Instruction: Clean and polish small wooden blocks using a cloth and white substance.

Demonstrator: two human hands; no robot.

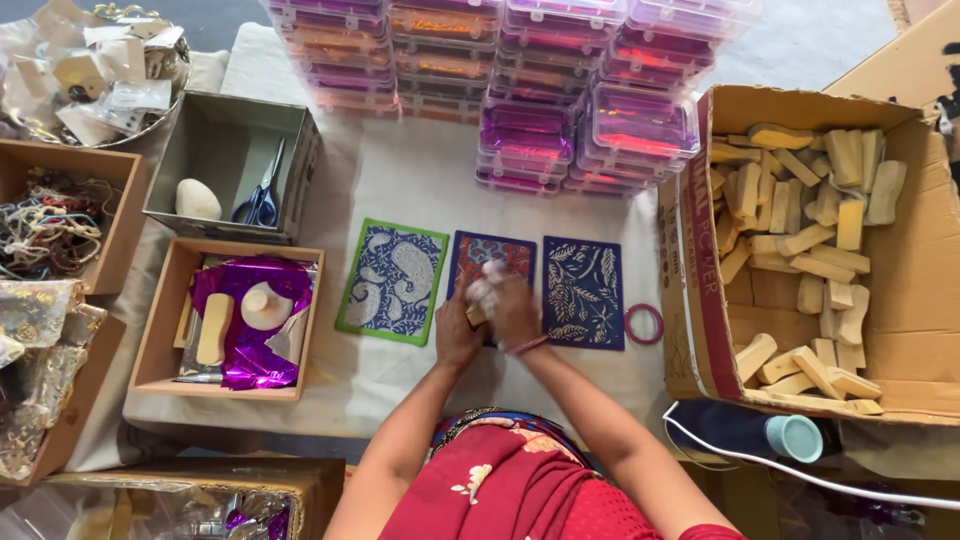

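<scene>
Wood block: a small tan piece [476,313] is pinched between both hands at frame centre, mostly covered, so its shape is hard to make out.
Left hand: [456,335] its fingers curl round the block from the left; how tight the grip is I cannot tell.
Right hand: [508,305] lies over the block, fingertips pale and bunched together on top of it.
Hidden: the middle mat [490,255] is half covered by the hands; only its red and blue upper part shows.
Mats: a green-edged paisley mat [391,281] lies to the left, a dark blue leaf mat [583,292] to the right, all three side by side on the cloth [420,180].
Ring: a pink ring [644,324] sits just right of the leaf mat.
Cut off: the carton [700,300] of tan blocks runs off the right edge; the stacked clear cases [520,60] run off the top.
Edges: a tray [160,340] with purple foil stands at left, a grey box [300,160] with scissors [262,192] above it.
Open room: bare cloth shows between mats and cases, and a strip below the mats.
</scene>
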